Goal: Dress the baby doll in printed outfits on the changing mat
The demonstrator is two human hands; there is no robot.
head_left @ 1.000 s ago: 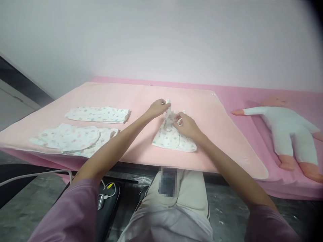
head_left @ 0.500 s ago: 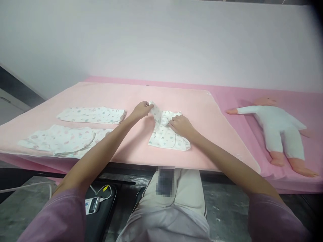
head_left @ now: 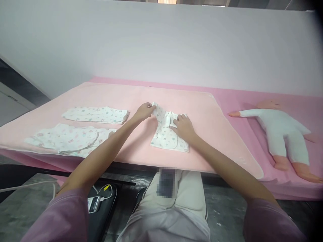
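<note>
Left hand (head_left: 145,111): fingertips pinching the small garment (head_left: 164,137) by its far-left end
Right hand (head_left: 185,128): fingers curled on its far-right part; grip cannot be told
Garment: soft white printed cloth, long axis far-to-near, straight hem near
Left: folded printed cloth (head_left: 96,115), far; spread printed garment (head_left: 68,137), near
Under: smooth pale-pink mat (head_left: 214,134); corner marking unreadable
Right: white-bodied doll (head_left: 282,129)

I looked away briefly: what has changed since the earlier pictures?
The left hand has moved left, drawing one end of the small printed garment out; its bunched middle now lies flatter. The right hand remains on it. The folded garment, wider garment and doll lie as before.
</note>
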